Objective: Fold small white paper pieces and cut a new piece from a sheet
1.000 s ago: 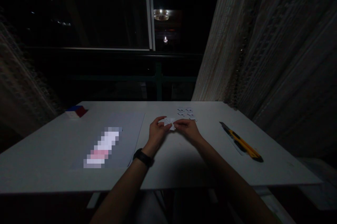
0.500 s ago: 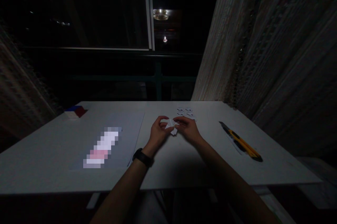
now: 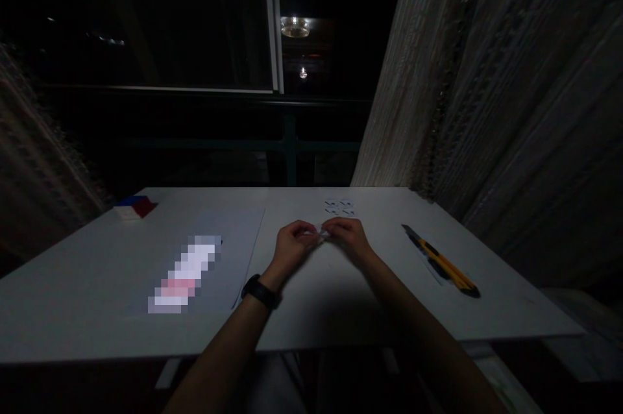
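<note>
cube (image 3: pixel 130 209) far L on tbl (image 3: pixel 73 297) | sheet (image 3: pixel 241 235) L | cutter (image 3: pixel 445 265) R | pcs (image 3: pixel 339 208), prob. paper, behind R hand (image 3: pixel 349 236)

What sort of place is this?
Probably a room in a home, seemingly at night: a white table stands by a dark window, and long curtains hang on both sides.
</note>
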Demonstrator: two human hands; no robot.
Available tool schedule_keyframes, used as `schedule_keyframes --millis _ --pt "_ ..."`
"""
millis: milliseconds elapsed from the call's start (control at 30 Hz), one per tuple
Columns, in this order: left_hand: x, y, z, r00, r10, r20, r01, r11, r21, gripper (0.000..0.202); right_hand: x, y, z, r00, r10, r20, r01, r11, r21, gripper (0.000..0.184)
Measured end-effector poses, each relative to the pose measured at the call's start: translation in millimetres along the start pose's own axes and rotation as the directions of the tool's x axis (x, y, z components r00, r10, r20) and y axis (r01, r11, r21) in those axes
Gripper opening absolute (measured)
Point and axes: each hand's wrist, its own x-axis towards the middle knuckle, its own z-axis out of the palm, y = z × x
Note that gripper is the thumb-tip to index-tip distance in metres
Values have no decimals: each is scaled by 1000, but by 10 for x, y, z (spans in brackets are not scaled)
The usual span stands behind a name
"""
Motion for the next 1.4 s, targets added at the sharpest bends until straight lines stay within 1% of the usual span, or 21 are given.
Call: schedule_keyframes --millis 100,200,267,333,433,500,567,633,733,800,867,967,1067,1133,1200,1300,1400 --pt "-26 52 -8 996 87 17 -87 996 19 20 -4 -48 20 996 -90 -24 89 995 -47 15" --pt "-45 92 11 988 153 -26 -151 986 67 19 -6 -65 59 988 -145 -55 141 988 -67 14" --pt "-47 95 29 987 153 -52 -149 986 75 19 -10 -58 84 990 -127 -66 125 991 -40 13" --pt "-42 79 41 988 143 -61 -139 988 65 19 -16 -48 103 994 -80 -72 81 997 15 15" --pt "-35 47 44 986 152 -67 -150 988 34 21 -22 -36 118 996 -16 -84 24 995 94 28" --pt "-34 34 40 983 172 -65 -169 985 39 20 -21 -28 123 998 12 -65 -6 995 97 31" --pt "-35 30 33 978 198 -58 -192 977 97 18 -19 -13 128 999 35 -42 -32 997 72 28" --pt "-34 30 22 967 250 -58 -238 958 162 15 -15 9 133 999 23 -48 -20 999 46 23" --pt "-23 23 4 936 344 -72 -320 919 232 11 -10 43 135 993 -66 -100 66 998 -8 13" --pt "-11 12 -5 923 373 -95 -336 901 274 9 -6 62 131 984 -121 -132 113 991 -65 10" --pt "1 -4 -10 923 366 -116 -324 904 280 10 -2 74 121 976 -152 -156 133 983 -123 11" --pt "12 -25 -16 937 327 -125 -287 921 263 15 3 81 107 970 -163 -179 132 976 -174 12" --pt "10 -19 -23 951 279 -134 -226 921 318 23 2 80 102 965 -155 -209 114 974 -198 11" --pt "1 -2 -24 968 224 -116 -176 930 321 29 -2 82 105 963 -155 -222 108 972 -209 12" --pt "-11 15 -20 986 148 -82 -120 954 276 31 -8 88 110 963 -153 -222 105 971 -213 12" --pt "-24 22 -9 996 71 -59 -58 976 208 31 -16 99 123 972 -120 -203 80 978 -195 14" --pt "-25 9 0 996 73 -60 -60 978 198 29 -22 94 141 982 -46 -184 21 990 -136 17"
